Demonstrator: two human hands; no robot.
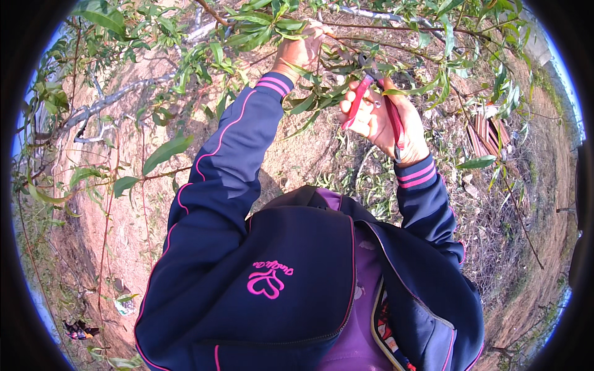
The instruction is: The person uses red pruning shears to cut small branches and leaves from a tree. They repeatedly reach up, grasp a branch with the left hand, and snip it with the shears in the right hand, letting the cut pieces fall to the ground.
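Observation:
My left hand reaches up among long green leaves, its fingers closed around a thin leafy branch. Just where the fingers meet the branch is partly covered by leaves. To its right, my right hand holds pruning shears with red handles, palm turned upward. The handles are spread apart. Their short metal blades point up into a cluster of narrow leaves below the branch; whether a twig lies between the blades I cannot tell.
A thick grey limb crosses at the left. Leafy shoots hang closer to me. On the dry ground lie reddish-brown slats or sheets at the right and a dark bundle at the lower left.

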